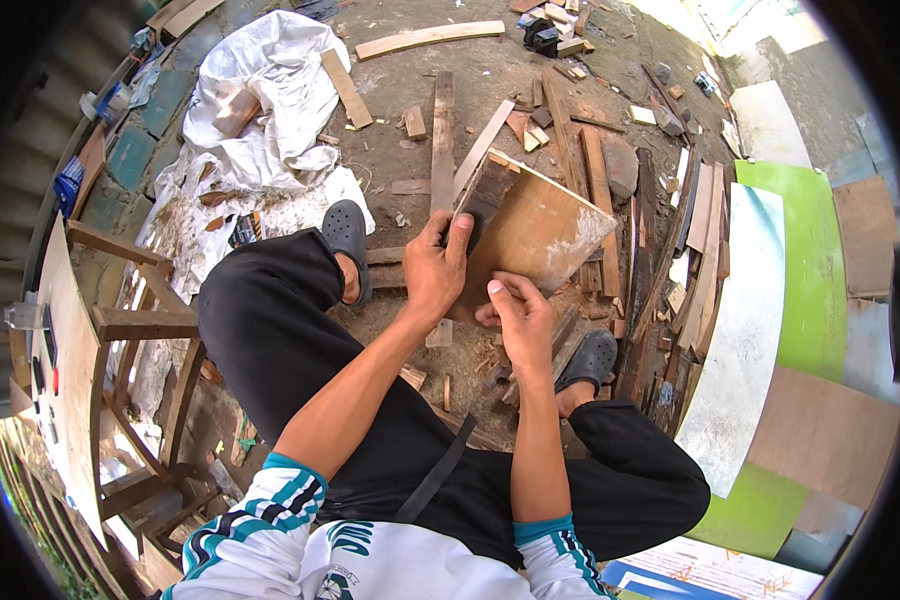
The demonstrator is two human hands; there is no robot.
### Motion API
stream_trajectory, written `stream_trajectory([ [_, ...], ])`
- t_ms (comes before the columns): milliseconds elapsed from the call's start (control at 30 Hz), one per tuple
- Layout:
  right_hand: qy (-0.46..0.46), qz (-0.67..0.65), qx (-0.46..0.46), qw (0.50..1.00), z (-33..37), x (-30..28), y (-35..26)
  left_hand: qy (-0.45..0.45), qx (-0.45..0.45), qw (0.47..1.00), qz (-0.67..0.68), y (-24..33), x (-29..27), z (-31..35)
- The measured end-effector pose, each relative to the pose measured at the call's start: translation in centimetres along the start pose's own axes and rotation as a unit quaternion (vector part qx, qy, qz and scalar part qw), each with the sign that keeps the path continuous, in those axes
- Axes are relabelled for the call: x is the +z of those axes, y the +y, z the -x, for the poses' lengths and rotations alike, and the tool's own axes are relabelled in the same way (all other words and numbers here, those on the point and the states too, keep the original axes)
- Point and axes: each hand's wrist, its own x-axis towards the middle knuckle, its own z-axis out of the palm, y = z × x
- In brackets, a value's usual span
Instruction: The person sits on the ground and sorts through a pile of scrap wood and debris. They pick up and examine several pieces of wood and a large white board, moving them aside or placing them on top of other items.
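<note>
A square wooden board (pixel 545 225), pale brown with white smears toward its right corner, is held tilted above the ground between my knees. Along its left side runs a dark wood strip (pixel 487 190). My left hand (pixel 435 268) grips the board at that strip, thumb over the near face and fingers behind. Close to the board's lower edge is my right hand (pixel 522 318), its fingers curled and drawn together. Whatever its fingertips pinch is too small or hidden to make out.
Loose planks (pixel 443 140) and offcuts litter the ground ahead. Stacked wood strips (pixel 705 230) and flat sheets (pixel 735 330), white, green and brown, lie to the right. At left stand a wooden frame table (pixel 150 322) and a crumpled white sack (pixel 270 90).
</note>
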Motion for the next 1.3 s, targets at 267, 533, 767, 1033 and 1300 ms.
stream_trajectory([
  [267, -0.034, -0.005, 0.097, 0.995, -0.1, -0.5, -0.5, -0.015, -0.012, 1.000, -0.015, -0.3, 0.3, 0.3],
  [533, -0.039, -0.010, 0.095, 0.995, -0.2, -0.6, -0.4, -0.020, -0.043, 0.999, 0.011, -0.7, 0.4, 0.2],
  [767, -0.054, -0.005, 0.057, 0.997, -0.6, -1.3, 0.8, -0.022, -0.035, 0.999, 0.014, -1.2, 0.6, 0.1],
  [1033, -0.054, -0.040, 0.068, 0.995, -0.3, -0.9, 0.0, -0.027, -0.052, 0.998, 0.010, -1.6, 0.5, 0.0],
  [1300, -0.041, -0.075, 0.094, 0.992, -0.6, -1.3, 0.5, -0.021, -0.055, 0.998, 0.033, -1.5, 0.6, 0.1],
])
